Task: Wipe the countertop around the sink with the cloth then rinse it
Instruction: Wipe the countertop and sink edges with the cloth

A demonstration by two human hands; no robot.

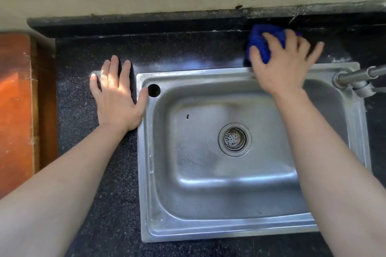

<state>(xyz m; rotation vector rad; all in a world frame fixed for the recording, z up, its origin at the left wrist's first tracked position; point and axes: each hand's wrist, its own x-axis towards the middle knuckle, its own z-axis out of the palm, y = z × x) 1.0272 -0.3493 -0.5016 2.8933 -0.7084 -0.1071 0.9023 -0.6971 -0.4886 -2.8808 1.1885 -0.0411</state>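
Here the dark countertop (117, 204) frames a steel sink (144, 173). The left hand (117, 98) lies flat beside it, fingers spread; the right hand (284, 64) presses the blue cloth (261, 39) down behind it with spread fingers. A strainer (234, 139) sits in the basin.

Sink (208, 73) sits in the countertop (83, 131), right of centre. Your left hand (117, 98) lies flat on the countertop at the sink's far-left corner, thumb beside the rim hole (154, 90). Your right hand (282, 64) presses the cloth (261, 41) on the strip behind the sink. Faucet (359, 77) stands at the far-right corner. Drain (234, 139) is mid-basin. Board (14, 100) lies left of the countertop.
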